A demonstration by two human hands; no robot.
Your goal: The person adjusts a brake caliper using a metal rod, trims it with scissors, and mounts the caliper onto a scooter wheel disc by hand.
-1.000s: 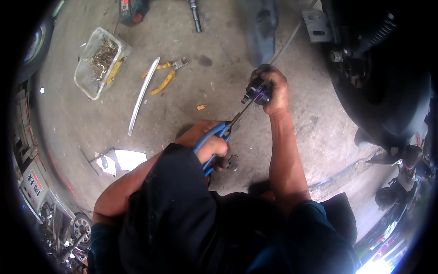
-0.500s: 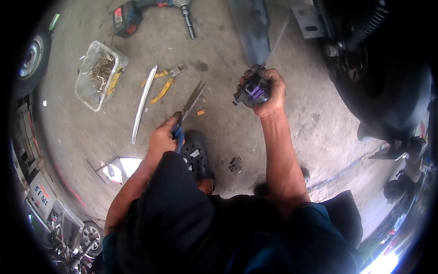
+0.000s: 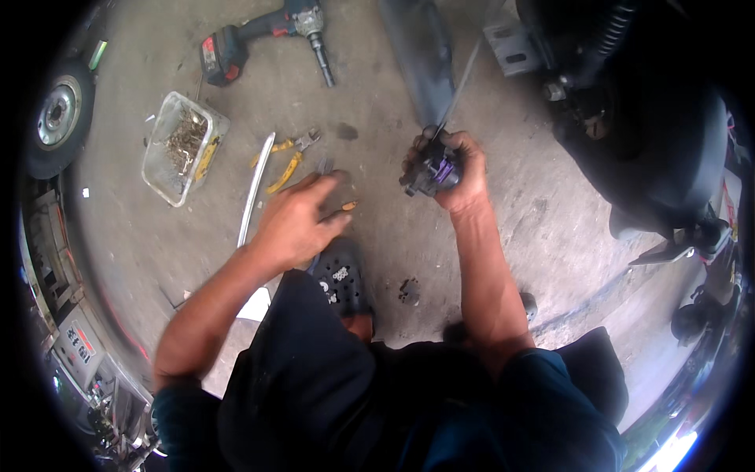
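Note:
My right hand (image 3: 460, 169) is closed around a black and purple plug-like part (image 3: 431, 171), from which a thin cable (image 3: 464, 75) runs up toward the scooter. My left hand (image 3: 297, 220) is low over the concrete floor, fingers laid along blue-handled pliers (image 3: 323, 166); only the metal tip shows past the fingers. A small orange piece (image 3: 348, 206) lies on the floor just right of that hand. My black clog (image 3: 342, 275) is below it.
Yellow-handled pliers (image 3: 287, 161) and a long metal strip (image 3: 255, 189) lie left of my left hand. A clear tray of screws (image 3: 185, 145), a cordless drill (image 3: 259, 35) and a wheel (image 3: 55, 114) sit further left. A dark scooter (image 3: 653, 134) fills the right.
My left hand has drawn away from the cable and gone down left to the floor with the pliers. My right hand stays up, still gripping the black and purple part.

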